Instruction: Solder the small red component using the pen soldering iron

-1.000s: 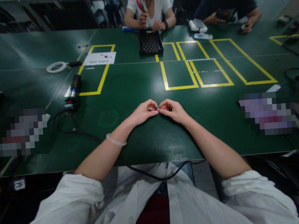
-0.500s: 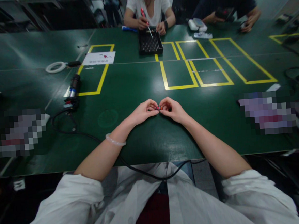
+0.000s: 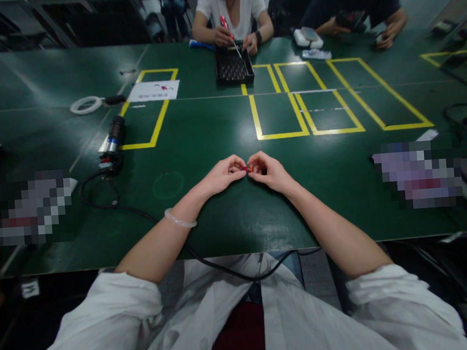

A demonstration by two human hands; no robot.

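My left hand (image 3: 232, 170) and my right hand (image 3: 265, 167) meet above the green table (image 3: 236, 217), fingertips almost touching. Pinched between them is a small red and orange piece (image 3: 250, 169), too small to tell its kind. The left thumb and fingers close on its red end, and the right ones on its orange end. My fingers hide most of it. A clear bangle (image 3: 180, 220) circles my left forearm.
To the left lies a black and silver cylindrical tool (image 3: 114, 135) with a black cable (image 3: 140, 212) running under my left arm. Beyond are a printed sheet (image 3: 153, 90) and yellow tape outlines (image 3: 282, 136). Across the table, a person holds a screwdriver (image 3: 229, 28) over a black tray (image 3: 225, 83).
My hands stay in place, while the small piece between them has turned slightly and shows more orange. Across the table, the screwdriver's tip has shifted slightly right over the tray.
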